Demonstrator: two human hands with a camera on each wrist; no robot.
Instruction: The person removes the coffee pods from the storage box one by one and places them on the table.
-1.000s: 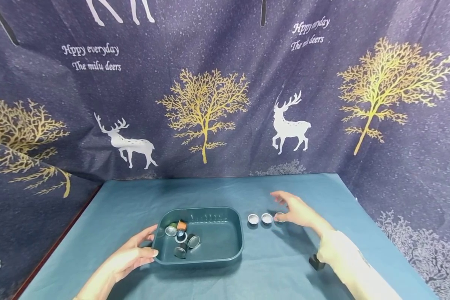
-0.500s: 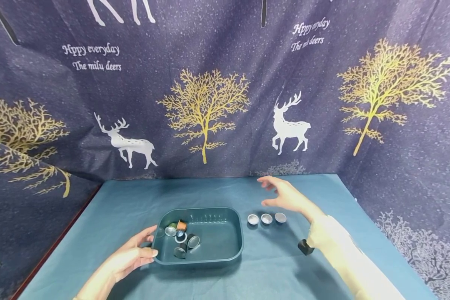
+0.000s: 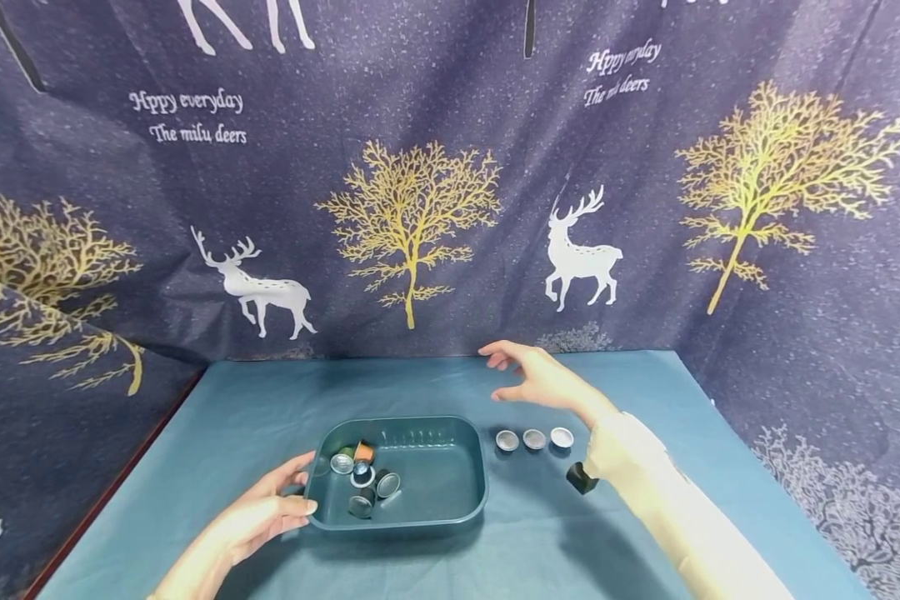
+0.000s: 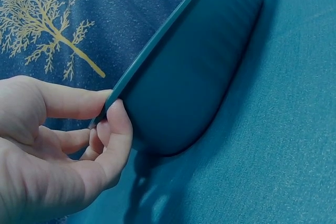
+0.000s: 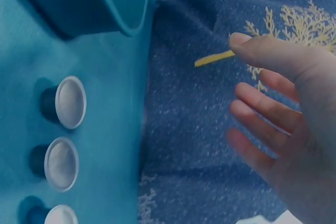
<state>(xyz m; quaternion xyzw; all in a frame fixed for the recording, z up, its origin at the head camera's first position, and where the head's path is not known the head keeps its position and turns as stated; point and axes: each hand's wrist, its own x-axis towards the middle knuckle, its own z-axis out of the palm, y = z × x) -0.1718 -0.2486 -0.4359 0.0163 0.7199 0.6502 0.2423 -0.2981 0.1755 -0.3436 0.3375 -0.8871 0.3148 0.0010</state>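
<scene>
My left hand (image 3: pixel 262 507) pinches the left rim of a dark teal plastic tray (image 3: pixel 435 523), thumb on one side and fingers on the other, as the left wrist view shows. Inside the tray's left part lie several coffee capsules, among them an orange one (image 3: pixel 363 452) and a dark one (image 3: pixel 361 502). Raised above the table, my right hand (image 3: pixel 543 379) has loosely bent fingers with nothing between them. Below it, three coffee capsules stand in a row, silver lids up: a left one (image 3: pixel 507 441), a middle one (image 3: pixel 534 440) and a right one (image 3: pixel 562 438).
A teal cloth (image 3: pixel 270 392) covers the table. Behind it hangs a dark blue curtain (image 3: pixel 450 250) printed with deer and golden trees. A small black block (image 3: pixel 582 478) shows at the right sleeve, near the wrist.
My right hand has left the right-hand capsule, lifted and moved left and away over the row, uncovering that capsule. The left hand keeps its hold on the tray.
</scene>
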